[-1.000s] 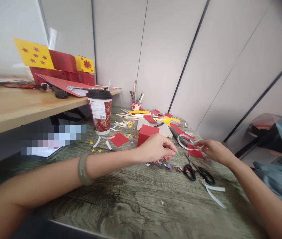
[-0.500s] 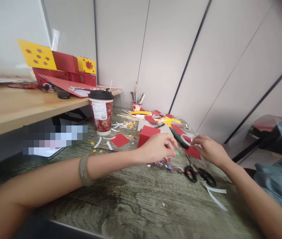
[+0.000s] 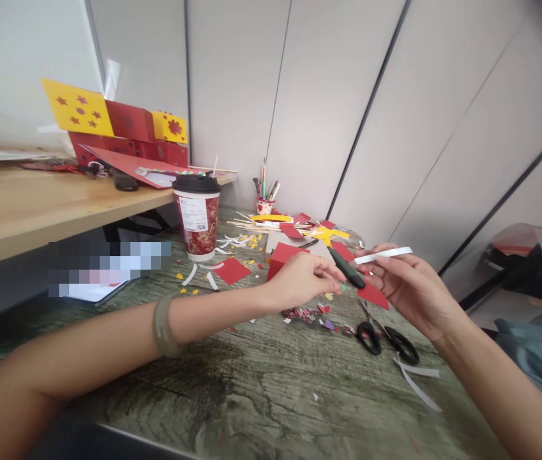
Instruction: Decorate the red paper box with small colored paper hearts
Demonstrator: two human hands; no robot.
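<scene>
My left hand [image 3: 304, 278], with a bangle on the wrist, is over the table beside a red paper box [image 3: 284, 255]. Its fingers are pinched, and a small green paper piece [image 3: 343, 287] shows at their tips. To the right, my right hand [image 3: 407, 284] holds a thin white roll of tape [image 3: 384, 255], seen edge-on between thumb and fingers. Below the two hands lie black-handled scissors [image 3: 369, 337], their blades partly hidden. A dark green utility knife [image 3: 346, 268] lies between the hands, near a red paper square [image 3: 373, 294].
A lidded paper cup [image 3: 197, 220] stands at the left, close to a raised wooden shelf [image 3: 60, 207] bearing red and yellow boxes [image 3: 129, 121]. A pen cup [image 3: 265, 206] is by the wall. Paper scraps, white strips [image 3: 417, 383] and confetti [image 3: 304, 314] litter the table.
My right hand has lifted the tape roll off the table and turned it edge-on. My left hand has shifted slightly right with the green piece.
</scene>
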